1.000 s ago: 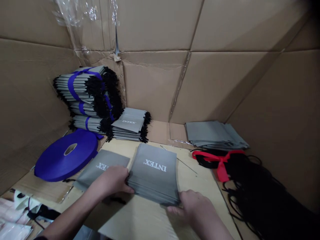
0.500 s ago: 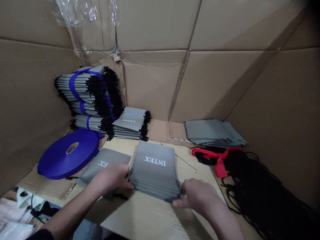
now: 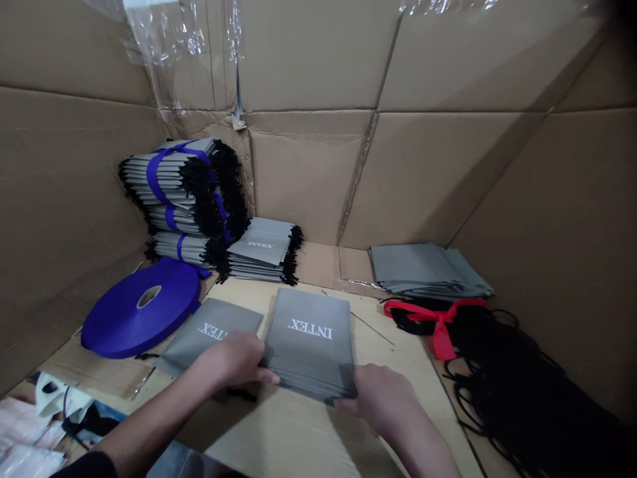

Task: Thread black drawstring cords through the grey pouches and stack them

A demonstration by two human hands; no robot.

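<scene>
A stack of flat grey fabric pouches [image 3: 311, 355] with upside-down white INTEX lettering lies in the middle of the board. My left hand [image 3: 243, 362] grips its near left corner, thumb along the front edge. At the near right corner my right hand [image 3: 375, 395] is closed on the same stack, its thumb also at the front. Beside my left hand lies another grey pouch [image 3: 192, 332], a black cord end showing at its left corner; my hand and forearm cover part of it.
Purple ribbon roll [image 3: 119, 318] lies left. Behind stand ribbon-tied pouch bundles [image 3: 169, 176] and a corded pouch pile [image 3: 263, 245]. To the right are plain grey pieces [image 3: 423, 265] and black cords [image 3: 527, 392] tied with red ribbon [image 3: 440, 325]. Cardboard walls [image 3: 308, 172] enclose the board.
The camera view has shifted slightly. My right hand has closed in on the stack's right corner, and the stack's front edge looks more even. Both hands stay at its sides.
</scene>
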